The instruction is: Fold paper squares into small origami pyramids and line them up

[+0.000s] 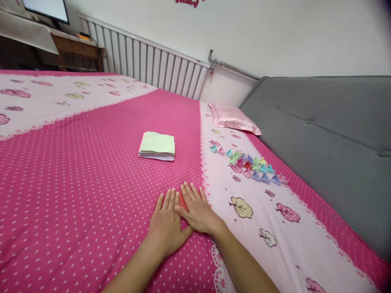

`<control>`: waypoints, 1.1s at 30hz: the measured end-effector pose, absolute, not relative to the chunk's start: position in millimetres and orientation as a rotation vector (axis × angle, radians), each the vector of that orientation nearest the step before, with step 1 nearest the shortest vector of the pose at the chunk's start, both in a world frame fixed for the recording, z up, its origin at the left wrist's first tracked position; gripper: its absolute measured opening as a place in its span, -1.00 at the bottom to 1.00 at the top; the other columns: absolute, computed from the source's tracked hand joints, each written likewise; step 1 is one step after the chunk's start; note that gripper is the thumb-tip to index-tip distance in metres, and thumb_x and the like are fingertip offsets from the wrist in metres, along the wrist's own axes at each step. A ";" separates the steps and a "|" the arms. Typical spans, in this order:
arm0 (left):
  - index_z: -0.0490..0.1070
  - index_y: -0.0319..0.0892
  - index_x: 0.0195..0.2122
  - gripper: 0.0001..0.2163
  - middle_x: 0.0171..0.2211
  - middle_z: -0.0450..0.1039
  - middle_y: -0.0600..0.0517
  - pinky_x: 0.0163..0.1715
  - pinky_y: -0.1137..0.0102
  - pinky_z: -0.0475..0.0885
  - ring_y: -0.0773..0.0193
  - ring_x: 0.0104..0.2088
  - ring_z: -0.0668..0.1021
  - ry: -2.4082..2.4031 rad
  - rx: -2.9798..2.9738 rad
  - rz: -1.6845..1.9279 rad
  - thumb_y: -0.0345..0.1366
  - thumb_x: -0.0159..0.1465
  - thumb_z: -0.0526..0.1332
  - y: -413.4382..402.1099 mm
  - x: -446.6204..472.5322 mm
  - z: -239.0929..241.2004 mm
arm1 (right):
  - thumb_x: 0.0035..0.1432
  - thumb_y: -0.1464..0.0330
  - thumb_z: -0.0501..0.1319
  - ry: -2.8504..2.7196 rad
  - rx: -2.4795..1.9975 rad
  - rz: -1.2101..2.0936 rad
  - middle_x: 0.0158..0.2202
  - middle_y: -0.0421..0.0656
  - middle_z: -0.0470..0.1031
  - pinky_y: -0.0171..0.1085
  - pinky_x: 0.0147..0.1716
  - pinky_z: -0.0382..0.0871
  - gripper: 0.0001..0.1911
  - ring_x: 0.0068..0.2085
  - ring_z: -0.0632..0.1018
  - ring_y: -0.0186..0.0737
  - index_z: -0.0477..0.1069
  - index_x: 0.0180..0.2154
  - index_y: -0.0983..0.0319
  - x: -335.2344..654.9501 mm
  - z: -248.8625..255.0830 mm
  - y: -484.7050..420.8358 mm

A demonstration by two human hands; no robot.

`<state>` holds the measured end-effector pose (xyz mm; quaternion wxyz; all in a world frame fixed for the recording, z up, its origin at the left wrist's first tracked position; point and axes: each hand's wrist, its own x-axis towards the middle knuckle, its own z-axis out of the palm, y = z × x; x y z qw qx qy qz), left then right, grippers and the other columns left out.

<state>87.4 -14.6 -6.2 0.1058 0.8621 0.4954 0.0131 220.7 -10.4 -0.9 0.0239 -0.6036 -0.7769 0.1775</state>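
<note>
Both of my hands lie flat on the pink polka-dot bedspread (106, 171), side by side and touching. Between and under them shows a small piece of red paper (182, 201), mostly covered, so its full shape is hidden. My left hand (166, 221) rests palm down with its fingers stretched out. My right hand (197, 209) presses palm down too, its thumb reaching over to the left hand's fingers. Beyond them sits a stack of paper sheets (157, 143) with a pale green one on top. To the right stand several small folded paper boats (247, 164) in many colours.
A shiny pink pillow (233, 117) lies by the grey padded headboard (324, 118) on the right. Behind the bed a white radiator (146, 57) runs along the wall. At the far left a desk (76, 49) carries a monitor (47, 9).
</note>
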 end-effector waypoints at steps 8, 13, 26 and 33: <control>-0.17 -0.42 0.21 -0.24 0.24 -0.23 -0.19 0.19 0.13 -0.23 0.03 0.24 -0.15 1.469 2.541 0.034 0.08 0.12 -0.17 -14.2 87.4 -6.1 | 0.18 0.00 -0.36 -2.395 -1.835 0.541 0.29 -0.16 -0.41 -0.02 0.18 -0.46 -0.29 0.26 -0.32 -0.11 -0.34 0.24 0.27 222.5 -5.0 -10.0; -0.19 -0.43 0.20 -0.23 0.24 -0.23 -0.21 0.19 0.12 -0.23 0.02 0.24 -0.15 1.461 2.535 0.029 0.08 0.12 -0.17 -14.3 87.3 -4.7 | 0.18 -0.01 -0.35 -2.375 -1.817 0.562 0.29 -0.16 -0.40 -0.02 0.18 -0.46 -0.28 0.26 -0.32 -0.13 -0.35 0.24 0.26 223.0 -5.8 -9.9; -0.19 -0.44 0.20 -0.23 0.24 -0.24 -0.22 0.19 0.11 -0.24 0.02 0.24 -0.15 1.448 2.530 0.026 0.09 0.12 -0.17 -13.6 87.7 -3.7 | 0.18 -0.01 -0.34 -2.370 -1.823 0.559 0.29 -0.16 -0.40 -0.02 0.18 -0.46 -0.28 0.27 -0.32 -0.12 -0.33 0.24 0.27 222.5 -5.1 -9.8; -0.17 -0.44 0.20 -0.23 0.24 -0.23 -0.21 0.19 0.11 -0.23 0.01 0.24 -0.14 1.458 2.533 0.052 0.08 0.11 -0.15 -14.3 88.0 -5.5 | 0.18 -0.01 -0.35 -2.378 -1.825 0.553 0.29 -0.16 -0.39 -0.03 0.18 -0.46 -0.28 0.26 -0.32 -0.12 -0.33 0.24 0.27 222.4 -5.2 -9.4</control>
